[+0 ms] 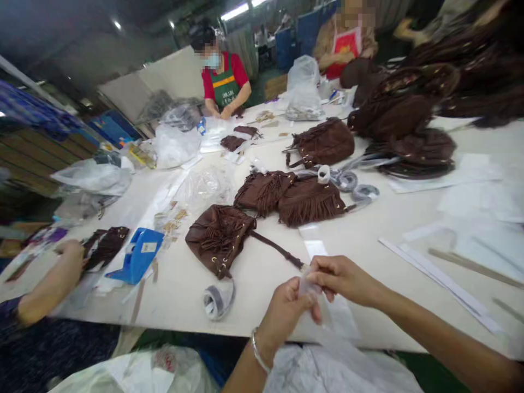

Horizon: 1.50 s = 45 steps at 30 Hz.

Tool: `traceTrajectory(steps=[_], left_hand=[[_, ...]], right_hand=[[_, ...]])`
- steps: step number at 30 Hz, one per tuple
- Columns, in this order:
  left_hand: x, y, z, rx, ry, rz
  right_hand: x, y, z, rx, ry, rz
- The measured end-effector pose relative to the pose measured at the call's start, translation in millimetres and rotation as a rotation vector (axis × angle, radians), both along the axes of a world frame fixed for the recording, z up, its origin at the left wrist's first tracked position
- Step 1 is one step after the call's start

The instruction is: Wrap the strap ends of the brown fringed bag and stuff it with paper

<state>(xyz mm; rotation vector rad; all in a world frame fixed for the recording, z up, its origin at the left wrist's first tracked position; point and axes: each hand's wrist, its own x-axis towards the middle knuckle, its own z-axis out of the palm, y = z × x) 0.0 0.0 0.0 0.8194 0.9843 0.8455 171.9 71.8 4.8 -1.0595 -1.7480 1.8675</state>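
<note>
A piece of thin translucent plastic film (336, 314) is pinched between both of my hands near the front edge of the table. My left hand (286, 308), below a silvery bracelet, is closed on its left side. My right hand (341, 279) is closed on the upper part. Right at my fingertips ends the dark strap (278, 248) of a brown fringed handbag (216, 234); whether I also grip that strap end is hidden. The bag lies slumped on the table, its gold eyelets facing me. Beside it sits a plastic-wrapped coil (218, 301).
More brown fringed bags (311, 199) lie beyond, with a large pile (393, 120) at right. A blue tape dispenser (139, 255) stands left, near a co-worker's arm (57, 284). Paper strips (438, 281) cover the right side. Two people work across the table (262, 295).
</note>
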Motion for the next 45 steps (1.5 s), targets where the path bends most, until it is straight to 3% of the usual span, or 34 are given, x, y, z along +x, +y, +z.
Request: traceTrajectory(steps=[3, 5, 8, 11, 14, 19, 22, 25, 29, 37, 45], left_hand=[[-24, -12, -12.2, -0.090, 0.077, 0.095], [-41, -18, -15.5, -0.125, 0.137, 0.159], [-67, -24, -10.9, -0.117, 0.264, 0.228], [-90, -29, -3.0, -0.004, 0.506, 0.294], [-101, -30, -7.5, 0.027, 0.639, 0.364], [-96, -23, -41.8, -0.184, 0.337, 0.407], [-89, -22, -55.0, -0.271, 0.196, 0.408], [-85, -24, -56.6, -0.271, 0.136, 0.432], [-83, -30, -53.9, -0.212, 0.097, 0.538], [-81, -33, -57.6, -0.228, 0.066, 0.618], [-80, -30, -48.4, -0.163, 0.097, 0.606]], right_hand=[[-12, 25, -13.4, 0.113, -0.155, -0.022], [-23, 36, -27.8, 0.286, -0.348, -0.037], [-42, 42, -54.8, 0.576, -0.636, 0.015], [-57, 45, -75.9, 0.682, -0.716, 0.117], [-65, 52, -82.5, 0.482, -0.685, 0.137], [-75, 52, -74.2, -0.201, -0.283, 0.004], [-81, 40, -69.6, -0.457, 0.008, -0.067], [-85, 32, -66.8, -0.613, 0.135, -0.100], [-88, 33, -60.6, -0.661, 0.182, -0.061], [-99, 30, -50.9, -0.613, 0.276, -0.132], [-110, 29, -54.3, -0.509, 0.269, -0.336]])
